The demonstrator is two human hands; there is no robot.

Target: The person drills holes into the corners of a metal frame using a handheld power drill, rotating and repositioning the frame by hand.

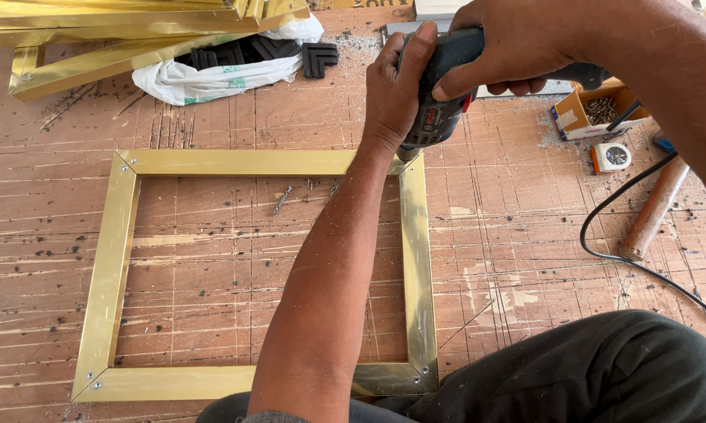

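While I scan from the left edge, first thing I get is a stack of gold metal strips (118,19) up in the far-left corner, lying on the scratched wooden board (212,117) that covers the whole work area. Just to the right of them sits a white plastic bag (204,78) with black corner brackets (259,51) spilling out of it. Below that, flat on the board, is the gold rectangular frame (106,274), mitred corners, with small screws visible in its two left corners. A loose screw (281,200) lies inside the frame near the top rail. Moving right, my left hand (396,90) is wrapped tight around the front body of a dark green power drill (439,102), thumb up along its side, and the left forearm crosses over the frame's right half. The drill points straight down at the frame's top-right corner; the bit itself is hidden behind the hand, so I can't tell whether it's touching. My right hand (517,43) is clenched on the drill's grip from above. Further right there's a small cardboard box of screws (595,110), a little white tape measure (611,157), a black cable (635,262) snaking across the board and a wooden handle (654,207). My dark trouser knee (588,372) fills the bottom right.
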